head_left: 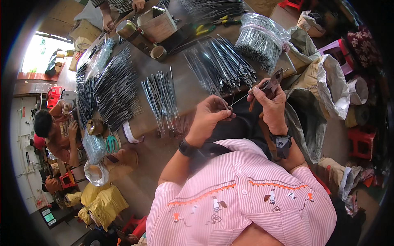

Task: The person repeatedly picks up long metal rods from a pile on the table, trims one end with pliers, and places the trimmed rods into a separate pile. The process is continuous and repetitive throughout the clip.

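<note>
My left hand (pixel 211 117) is closed, its thumb and fingers pinching one end of a thin metal wire (pixel 240 99) over my lap at the table's near edge. My right hand (pixel 269 106) wraps round a pair of pliers (pixel 271 84) with brownish handles, jaws pointing up and to the right. The wire's other end runs to the fingers of that hand; whether they grip it cannot be made out. Just beyond my hands lies a spread pile of shiny metal strips (pixel 221 65). A smaller bunch of strips (pixel 160 98) rests to the left of my left hand.
A large pile of dark strips (pixel 117 88) covers the table's left part. A plastic-wrapped bundle (pixel 259 43) stands at the far right, near yellow-handled pliers (pixel 204 29). Sacks (pixel 324 88) crowd my right. One co-worker (pixel 59 131) sits left; another's hands (pixel 108 23) work at the far side.
</note>
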A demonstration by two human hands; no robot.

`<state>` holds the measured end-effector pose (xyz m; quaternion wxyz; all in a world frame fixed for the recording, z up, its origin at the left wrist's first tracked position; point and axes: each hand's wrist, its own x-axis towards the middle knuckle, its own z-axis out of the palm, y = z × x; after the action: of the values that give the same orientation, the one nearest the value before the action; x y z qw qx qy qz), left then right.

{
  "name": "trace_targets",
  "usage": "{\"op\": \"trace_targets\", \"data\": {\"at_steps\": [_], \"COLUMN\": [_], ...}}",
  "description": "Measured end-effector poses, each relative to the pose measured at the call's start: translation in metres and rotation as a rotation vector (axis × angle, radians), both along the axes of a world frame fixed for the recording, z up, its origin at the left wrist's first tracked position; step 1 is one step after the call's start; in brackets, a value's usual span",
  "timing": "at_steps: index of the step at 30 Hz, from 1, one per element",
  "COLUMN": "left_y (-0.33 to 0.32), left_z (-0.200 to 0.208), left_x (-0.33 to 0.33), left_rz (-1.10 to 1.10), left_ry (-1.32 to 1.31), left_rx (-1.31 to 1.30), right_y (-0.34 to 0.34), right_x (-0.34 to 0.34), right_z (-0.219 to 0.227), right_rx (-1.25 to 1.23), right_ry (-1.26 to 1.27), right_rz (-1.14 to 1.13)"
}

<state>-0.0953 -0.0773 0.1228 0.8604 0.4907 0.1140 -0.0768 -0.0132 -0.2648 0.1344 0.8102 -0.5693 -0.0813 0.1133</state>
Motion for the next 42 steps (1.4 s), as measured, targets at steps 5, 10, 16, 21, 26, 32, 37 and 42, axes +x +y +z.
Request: {"op": "trace_targets", "data": {"at_steps": [5,10,16,21,26,32,37,42], "left_y": [-0.003,-0.001,0.002,-0.005,-0.007,-0.005,-0.006,-0.010], "left_z": [0.000,-0.003,-0.005,-0.002,-0.002,-0.006,-0.004,0.000], "left_x": [0.003,0.006,0.002,-0.001,-0.003,-0.005,-0.007,-0.006], "left_rz": [0.047,0.033,-0.001,-0.148,-0.222,-0.182,-0.192,-0.250], "left_ry": [-0.008,0.033,0.068,0.040,0.077,0.131,0.113,0.093], "left_rx": [0.040,0.057,0.076,0.074,0.066,0.058,0.063,0.092], "right_y": [0.003,0.017,0.009,-0.003,-0.010,-0.009,-0.009,-0.011], "right_x": [-0.004,-0.014,0.009,0.008,0.003,0.004,-0.001,-0.002], "right_z": [-0.007,-0.013,-0.006,-0.012,-0.019,-0.018,-0.018,-0.020], "right_rx": [-0.089,-0.100,0.054,0.026,0.035,0.019,0.088,0.047], "right_ry": [0.046,0.016,0.004,0.152,0.363,0.343,0.371,0.350], "right_rz": [0.105,0.090,-0.140,0.044,0.173,0.130,0.075,0.086]}}
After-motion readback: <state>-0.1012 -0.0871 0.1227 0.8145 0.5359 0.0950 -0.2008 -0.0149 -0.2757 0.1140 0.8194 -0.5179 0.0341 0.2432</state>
